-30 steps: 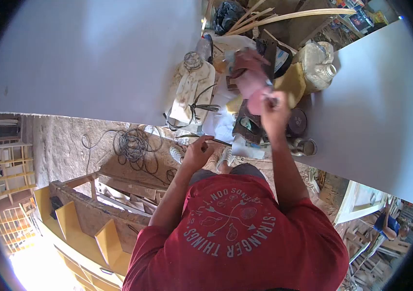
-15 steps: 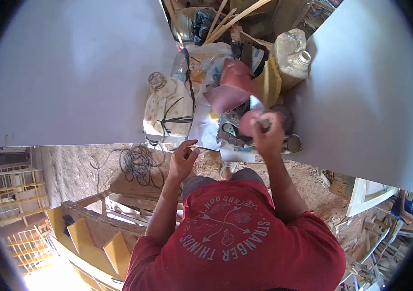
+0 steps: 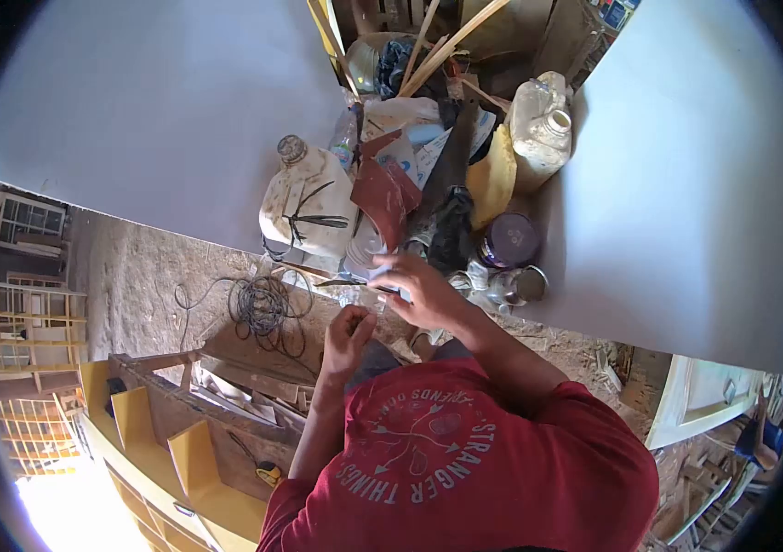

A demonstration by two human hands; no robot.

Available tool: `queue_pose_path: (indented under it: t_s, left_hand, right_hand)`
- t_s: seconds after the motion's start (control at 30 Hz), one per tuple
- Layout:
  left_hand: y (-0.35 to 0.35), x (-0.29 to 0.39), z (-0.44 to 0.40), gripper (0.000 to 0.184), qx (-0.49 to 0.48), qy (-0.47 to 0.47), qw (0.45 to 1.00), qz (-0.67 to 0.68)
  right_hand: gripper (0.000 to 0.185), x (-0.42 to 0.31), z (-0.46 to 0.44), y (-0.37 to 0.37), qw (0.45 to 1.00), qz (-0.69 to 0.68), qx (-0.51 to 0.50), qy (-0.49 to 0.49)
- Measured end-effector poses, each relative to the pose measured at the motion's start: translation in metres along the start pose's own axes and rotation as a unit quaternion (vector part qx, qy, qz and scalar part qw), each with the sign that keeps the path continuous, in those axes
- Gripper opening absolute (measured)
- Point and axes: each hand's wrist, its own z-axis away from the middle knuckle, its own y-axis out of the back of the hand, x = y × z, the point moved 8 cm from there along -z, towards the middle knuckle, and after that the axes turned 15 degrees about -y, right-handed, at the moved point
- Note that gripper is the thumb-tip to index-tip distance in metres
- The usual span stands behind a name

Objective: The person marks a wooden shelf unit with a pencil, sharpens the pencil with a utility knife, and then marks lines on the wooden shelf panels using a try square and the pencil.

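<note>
To the right of the white jug (image 3: 310,204), red sheets (image 3: 389,195) lie over a jumble of scraps, their lower end just above the right hand (image 3: 417,293). That hand reaches in below and to the right of the jug, its fingers bent and parted from the thumb; whether they grasp the clear plastic (image 3: 365,296) beside them, I cannot tell. Lower down, below the jug, the left hand (image 3: 348,342) is curled, thumb drawn in close to the fingers; what it may hold is too small to make out. A dark strap (image 3: 322,221) crosses the front of the jug.

Further right of the jug, past a black bag (image 3: 452,230), are a yellow piece (image 3: 492,179), a purple lid (image 3: 513,239) and, just below the lid, a metal can (image 3: 527,286). Above the yellow piece and to its right stands a translucent jug (image 3: 540,133), open at the mouth. Below the white jug and to its left, a coiled cable (image 3: 261,311) lies on the ground.
</note>
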Motion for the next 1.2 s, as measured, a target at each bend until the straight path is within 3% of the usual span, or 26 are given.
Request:
queue_pose_path:
  t_s: [0.07, 0.1, 0.17, 0.33, 0.6, 0.73, 0.97, 1.2]
  left_hand:
    - [-0.006, 0.018, 0.013, 0.016, 0.012, 0.018, 0.998, 0.052]
    - [-0.009, 0.019, 0.018, 0.016, 0.007, 0.02, 0.997, 0.078]
    - [-0.015, 0.022, 0.027, 0.016, -0.004, 0.025, 0.992, 0.127]
    - [-0.047, 0.051, 0.053, 0.025, -0.07, -0.002, 0.988, 0.136]
    - [-0.153, 0.073, 0.124, 0.029, -0.189, 0.003, 0.965, 0.182]
    - [-0.215, 0.049, 0.161, 0.031, -0.226, 0.024, 0.952, 0.205]
    - [-0.316, 0.059, 0.164, 0.03, -0.278, 0.031, 0.937, 0.211]
    - [-0.441, 0.087, 0.088, 0.028, -0.293, 0.047, 0.947, 0.128]
  right_hand:
    - [0.024, -0.013, 0.013, 0.001, 0.998, -0.031, -0.034, 0.03]
    - [0.028, -0.023, 0.023, 0.005, 0.997, -0.025, -0.031, 0.065]
    - [0.033, -0.025, 0.039, 0.002, 0.993, -0.042, -0.112, 0.007]
    - [0.032, -0.059, 0.081, 0.042, 0.991, -0.076, -0.068, 0.092]
    - [0.019, -0.08, 0.195, 0.099, 0.983, -0.101, -0.148, 0.04]
    - [0.019, -0.064, 0.256, 0.126, 0.973, -0.077, -0.207, -0.059]
    - [0.017, -0.035, 0.31, 0.204, 0.973, -0.085, -0.195, -0.088]
    - [0.017, 0.065, 0.319, 0.319, 0.985, -0.073, -0.146, -0.054]
